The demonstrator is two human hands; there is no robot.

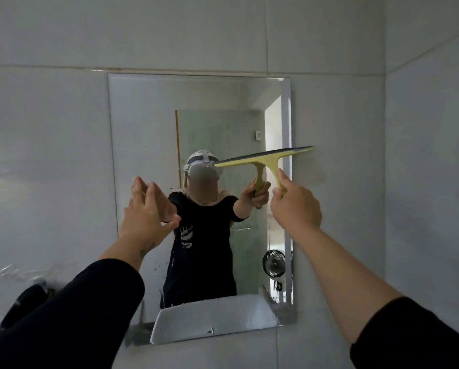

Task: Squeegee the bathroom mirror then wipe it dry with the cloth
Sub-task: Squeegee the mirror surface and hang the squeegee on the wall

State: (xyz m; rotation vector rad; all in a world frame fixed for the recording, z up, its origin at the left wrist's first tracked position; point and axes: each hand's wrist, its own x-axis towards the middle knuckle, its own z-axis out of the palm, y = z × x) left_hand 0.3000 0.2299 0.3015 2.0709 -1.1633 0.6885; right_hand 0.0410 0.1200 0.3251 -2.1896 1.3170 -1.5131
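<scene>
The mirror [153, 123] hung on the tiled wall [50, 129], drips streaking its lower left. Against its right half lay the yellow squeegee [265, 157], blade nearly level and overhanging the mirror's right edge, likely set for a downward pull. The right hand [295, 206] gripped its handle. The left hand [148, 209] hovered open and empty before the mirror's left side, perhaps for balance.

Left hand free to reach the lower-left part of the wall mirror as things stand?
Probably yes. The open left hand is empty and already raised in front of the rectangular wall mirror near its left edge, with nothing between them. The right hand holds the yellow-green squeegee far over at the right edge.
</scene>
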